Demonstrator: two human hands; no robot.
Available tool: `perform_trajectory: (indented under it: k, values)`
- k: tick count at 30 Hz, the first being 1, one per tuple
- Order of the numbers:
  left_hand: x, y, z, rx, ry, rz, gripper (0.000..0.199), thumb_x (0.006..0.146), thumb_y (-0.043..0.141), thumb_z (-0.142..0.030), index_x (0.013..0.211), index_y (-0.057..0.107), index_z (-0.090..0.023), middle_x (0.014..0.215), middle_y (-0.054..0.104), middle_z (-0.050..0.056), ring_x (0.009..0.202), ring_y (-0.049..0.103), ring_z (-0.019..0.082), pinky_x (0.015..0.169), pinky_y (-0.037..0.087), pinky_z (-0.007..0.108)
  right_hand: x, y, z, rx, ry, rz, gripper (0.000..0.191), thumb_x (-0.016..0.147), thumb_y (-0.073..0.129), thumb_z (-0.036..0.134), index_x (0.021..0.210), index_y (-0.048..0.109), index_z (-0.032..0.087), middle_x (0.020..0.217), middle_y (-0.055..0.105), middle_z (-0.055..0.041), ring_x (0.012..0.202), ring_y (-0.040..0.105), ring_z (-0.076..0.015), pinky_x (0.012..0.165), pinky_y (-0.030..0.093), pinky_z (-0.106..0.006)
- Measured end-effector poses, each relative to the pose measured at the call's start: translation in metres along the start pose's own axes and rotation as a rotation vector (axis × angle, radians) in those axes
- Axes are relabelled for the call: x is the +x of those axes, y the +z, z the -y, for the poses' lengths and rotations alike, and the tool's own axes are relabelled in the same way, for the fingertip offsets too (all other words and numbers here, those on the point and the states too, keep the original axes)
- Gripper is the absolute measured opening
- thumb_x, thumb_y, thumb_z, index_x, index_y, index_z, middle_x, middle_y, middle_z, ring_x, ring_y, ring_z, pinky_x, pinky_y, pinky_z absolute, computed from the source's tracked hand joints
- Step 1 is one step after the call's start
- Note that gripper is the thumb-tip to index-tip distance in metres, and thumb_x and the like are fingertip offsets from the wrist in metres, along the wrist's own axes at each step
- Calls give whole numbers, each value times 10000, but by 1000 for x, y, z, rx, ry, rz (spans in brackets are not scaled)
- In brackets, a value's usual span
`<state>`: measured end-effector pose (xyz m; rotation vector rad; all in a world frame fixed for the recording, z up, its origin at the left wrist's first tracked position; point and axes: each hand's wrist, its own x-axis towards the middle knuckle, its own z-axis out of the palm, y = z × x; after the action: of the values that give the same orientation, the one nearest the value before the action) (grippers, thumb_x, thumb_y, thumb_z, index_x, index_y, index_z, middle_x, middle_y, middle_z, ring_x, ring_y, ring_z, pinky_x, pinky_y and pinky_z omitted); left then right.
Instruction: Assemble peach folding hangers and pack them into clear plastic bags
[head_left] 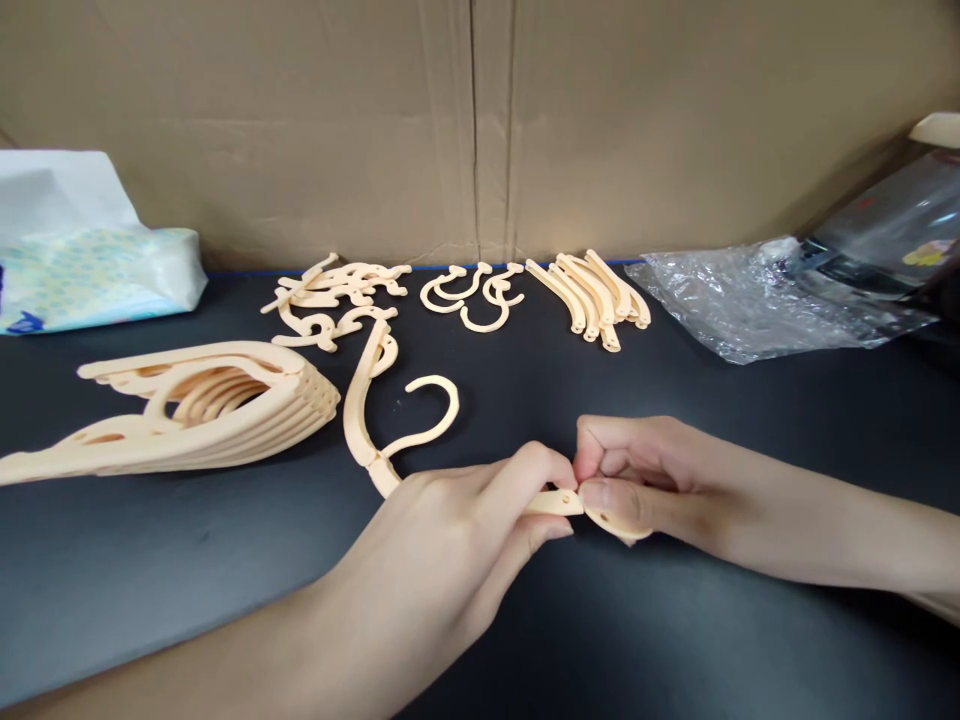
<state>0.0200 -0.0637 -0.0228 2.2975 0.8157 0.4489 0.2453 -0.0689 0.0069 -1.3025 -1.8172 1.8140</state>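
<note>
Brown cardboard [300,130] fills the whole back of the frame, with a dark worktop [247,560] in front of it. Pale hanger [358,415] is around the middle, running from center left down under the left hand [442,530] and poking out between its thumb and fingers. So the left grip is closed on the hanger's straight part, close to the tip with the little hole. Right hand [667,480] has its grip pinched on a small end piece [619,524], right up against that tip, just right of center. The hanger's hook [452,405] curls up above the left hand.

Stack of hangers [225,440] sits at the left, with a white and patterned packet [97,270] at upper left. Along the back are a pile of branching pieces [322,325], some loose hooks [484,325] and a bunch of curved bars [592,295], then crinkly clear plastic [742,310] at upper right.

Hard to see: the left hand covers the hanger's middle, right fingers hide part of the end piece, and I can't tell if it's locked on. Stack and packet get cut off at the left edge, and the stuff behind the plastic is murky.
</note>
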Motion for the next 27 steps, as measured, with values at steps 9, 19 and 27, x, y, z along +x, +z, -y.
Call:
perform_trajectory:
  k: [9, 19, 27]
  values:
    - [3, 1, 0, -35, -50, -65, 67, 1000, 475, -239, 1046, 470, -289, 818, 645, -109, 623, 614, 89, 539, 403, 208, -6, 2, 6, -631, -195, -135, 106, 991, 474, 305, 905, 461, 244, 662, 506, 82, 544, 412, -88, 524, 294, -246]
    - [4, -1, -2, 243, 91, -130, 67, 947, 529, -152, 966, 556, -211, 902, 617, -39, 781, 573, 142, 677, 419, 291, -3, -22, 6, -902, -343, -109, 62, 947, 528, 233, 914, 579, 247, 944, 637, 1, 905, 555, -177, 800, 398, -321]
    - [4, -1, -4, 256, 110, -146, 114, 884, 532, -121, 954, 560, -206, 920, 599, -13, 814, 505, 171, 743, 375, 341, -1, -41, -7, -943, -468, -202, 210, 832, 502, 38, 820, 592, 228, 1297, 547, -44, 1161, 556, -208, 891, 437, -324]
